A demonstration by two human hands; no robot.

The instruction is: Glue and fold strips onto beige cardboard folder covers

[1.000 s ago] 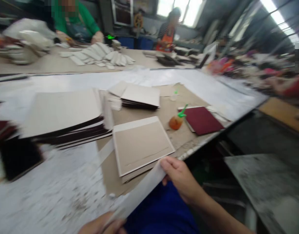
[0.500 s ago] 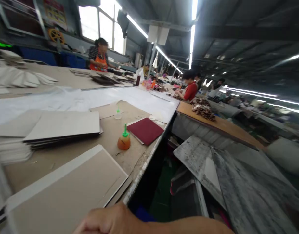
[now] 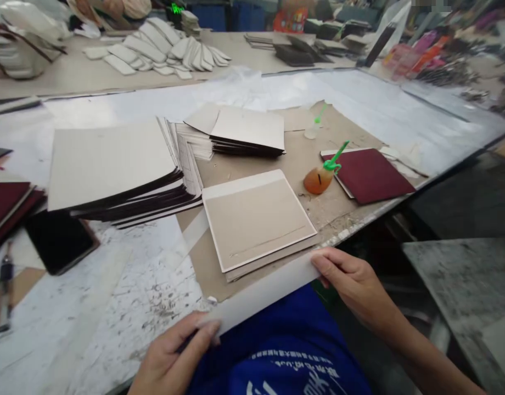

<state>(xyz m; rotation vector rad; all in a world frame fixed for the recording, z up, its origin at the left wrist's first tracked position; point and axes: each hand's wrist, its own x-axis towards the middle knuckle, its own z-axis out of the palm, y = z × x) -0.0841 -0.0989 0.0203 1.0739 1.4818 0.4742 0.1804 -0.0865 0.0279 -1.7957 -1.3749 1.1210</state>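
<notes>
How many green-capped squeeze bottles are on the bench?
2: an orange plastic bottle beside the maroon cover, and a small clear one behind it. Others may be hidden.

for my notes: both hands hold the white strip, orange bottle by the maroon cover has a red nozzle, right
No, the head view shows a green nozzle on the orange bottle, not red. The left hand and right hand hold the white strip; the bottle is by the maroon cover.

Speckled tabletop (image 3: 124,291) left of the board (image 3: 256,222) lies open; glue bottle (image 3: 318,178) and card stacks (image 3: 112,170) block beyond.
</notes>
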